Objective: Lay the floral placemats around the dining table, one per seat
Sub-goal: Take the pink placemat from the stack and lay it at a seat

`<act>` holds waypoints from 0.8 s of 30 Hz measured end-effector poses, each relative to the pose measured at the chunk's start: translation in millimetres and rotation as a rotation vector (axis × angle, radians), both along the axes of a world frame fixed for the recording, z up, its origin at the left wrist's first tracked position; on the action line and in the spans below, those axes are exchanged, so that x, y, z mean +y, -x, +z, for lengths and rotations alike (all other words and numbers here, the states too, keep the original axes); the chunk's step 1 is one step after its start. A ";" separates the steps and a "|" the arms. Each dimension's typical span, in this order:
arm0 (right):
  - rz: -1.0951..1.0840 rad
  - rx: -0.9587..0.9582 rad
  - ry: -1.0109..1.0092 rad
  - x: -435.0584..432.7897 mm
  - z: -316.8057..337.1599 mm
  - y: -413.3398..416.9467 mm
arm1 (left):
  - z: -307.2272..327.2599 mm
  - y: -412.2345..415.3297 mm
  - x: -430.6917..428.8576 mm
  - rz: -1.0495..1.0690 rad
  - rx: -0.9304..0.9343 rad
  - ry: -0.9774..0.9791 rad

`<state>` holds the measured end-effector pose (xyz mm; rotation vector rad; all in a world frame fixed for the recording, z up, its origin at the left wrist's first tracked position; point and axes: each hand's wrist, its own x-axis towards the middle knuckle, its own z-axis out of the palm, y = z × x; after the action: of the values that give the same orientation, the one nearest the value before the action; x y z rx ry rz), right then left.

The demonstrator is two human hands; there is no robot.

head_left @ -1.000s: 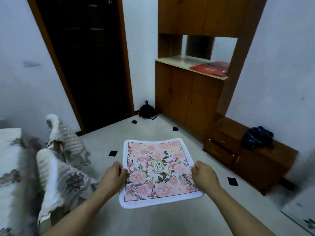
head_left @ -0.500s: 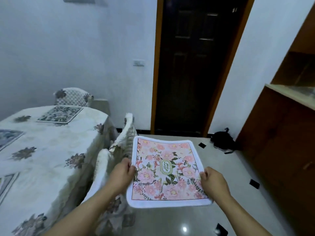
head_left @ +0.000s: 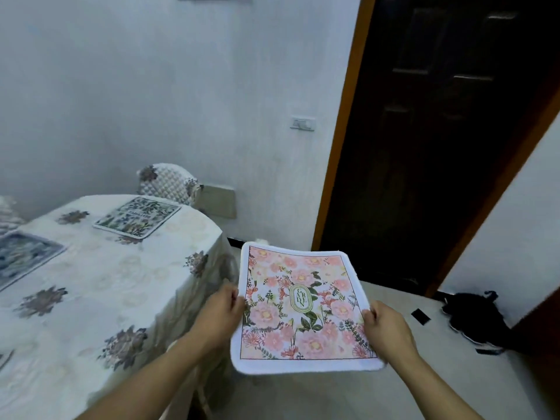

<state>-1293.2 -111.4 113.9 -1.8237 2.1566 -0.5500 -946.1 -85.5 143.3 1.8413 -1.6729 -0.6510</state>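
I hold a pink floral placemat [head_left: 303, 307] with a white border flat in front of me, above the floor to the right of the dining table [head_left: 100, 286]. My left hand [head_left: 219, 313] grips its left edge and my right hand [head_left: 385, 328] grips its right edge. The table wears a white cloth with grey flower prints. A green floral placemat [head_left: 138, 217] lies at the table's far end. A blue one [head_left: 24, 257] lies along the left side, partly cut off by the frame.
A chair with a quilted cover [head_left: 168, 183] stands behind the table's far end. A dark door [head_left: 439, 140] in an orange frame is at the right. A black bag [head_left: 475, 316] lies on the floor by the wall.
The view has swung left from the cabinet and the floor to the table, which now fills the left side. The pink placemat stays held in both hands.
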 end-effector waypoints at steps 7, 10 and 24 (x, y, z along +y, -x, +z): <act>0.413 -0.009 0.050 -214.7 5.3 -85.7 | -20.4 -44.9 -72.4 0.451 0.057 -0.011; 0.611 0.051 0.001 -282.0 7.1 -149.6 | -31.0 -70.9 -79.1 0.643 0.076 -0.044; 1.099 0.167 -0.048 -411.4 -50.7 -426.3 | -95.5 -216.6 -126.9 1.164 0.124 -0.161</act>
<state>-867.0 -522.7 63.2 -2.6569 0.9048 -0.0731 -729.5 -212.4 47.8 2.3829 -0.2762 -0.3498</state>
